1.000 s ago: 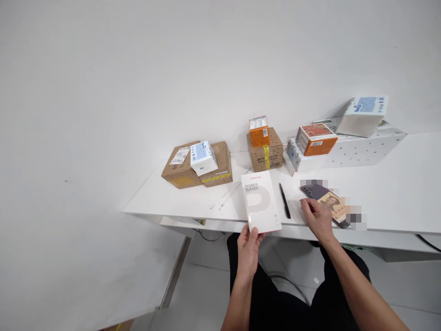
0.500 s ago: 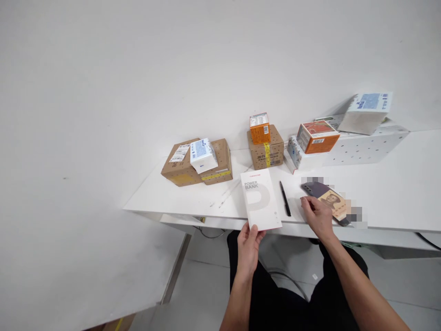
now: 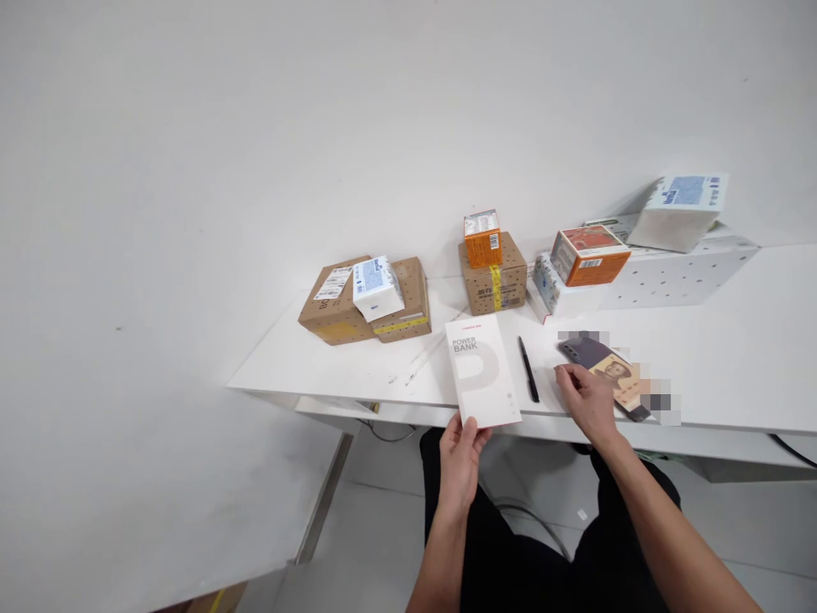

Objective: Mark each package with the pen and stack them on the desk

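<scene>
Left hand (image 3: 460, 455) is pinching the near end of the POWER BANK box (image 3: 483, 372), which is at its 12 o'clock. That end juts past the front of the white desk (image 3: 734, 366), so if the thumb slips, I reckon it could tip off. Right hand (image 3: 587, 400) is loosely curled, nothing visible in it. The black pen (image 3: 528, 369) at the box's 3 o'clock could roll if something clips it. Phone (image 3: 600, 364) worries me most: its 5 o'clock end is near the edge, so one wrist bump might do it.
</scene>
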`<state>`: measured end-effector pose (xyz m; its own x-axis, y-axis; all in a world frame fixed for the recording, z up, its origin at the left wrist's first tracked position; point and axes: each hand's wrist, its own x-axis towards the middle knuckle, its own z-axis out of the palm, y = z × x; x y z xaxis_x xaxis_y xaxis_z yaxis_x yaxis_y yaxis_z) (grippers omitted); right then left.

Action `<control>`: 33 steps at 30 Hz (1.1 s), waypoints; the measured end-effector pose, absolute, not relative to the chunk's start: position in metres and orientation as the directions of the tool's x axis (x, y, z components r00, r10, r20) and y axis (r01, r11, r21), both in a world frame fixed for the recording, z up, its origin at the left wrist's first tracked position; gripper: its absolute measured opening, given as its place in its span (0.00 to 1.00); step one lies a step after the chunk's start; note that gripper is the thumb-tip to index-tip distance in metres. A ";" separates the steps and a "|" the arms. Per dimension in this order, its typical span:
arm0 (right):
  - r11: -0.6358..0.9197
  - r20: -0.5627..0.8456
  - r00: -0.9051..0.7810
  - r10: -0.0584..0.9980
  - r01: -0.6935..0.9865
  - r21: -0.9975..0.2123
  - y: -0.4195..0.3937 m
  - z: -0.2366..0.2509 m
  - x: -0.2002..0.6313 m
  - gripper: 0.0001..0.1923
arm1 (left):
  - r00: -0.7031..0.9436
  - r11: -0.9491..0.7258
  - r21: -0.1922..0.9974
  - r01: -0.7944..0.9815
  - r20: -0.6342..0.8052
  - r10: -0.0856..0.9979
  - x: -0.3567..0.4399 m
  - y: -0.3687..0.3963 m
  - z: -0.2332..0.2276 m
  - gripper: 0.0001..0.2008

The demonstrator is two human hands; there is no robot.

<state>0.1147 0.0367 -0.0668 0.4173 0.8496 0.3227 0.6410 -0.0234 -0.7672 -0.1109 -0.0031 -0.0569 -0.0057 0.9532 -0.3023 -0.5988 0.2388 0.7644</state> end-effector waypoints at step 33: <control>0.075 0.129 0.368 0.921 0.156 -0.985 0.054 -0.060 0.104 0.19 | -0.319 -0.253 0.907 0.336 0.363 0.876 -0.112 0.003 -0.039 0.15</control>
<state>0.1045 0.0542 -0.0604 0.3676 0.9211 0.1287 0.1560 0.0753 -0.9849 -0.1121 0.0035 -0.0387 -0.3190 0.8755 0.3628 0.3360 -0.2535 0.9071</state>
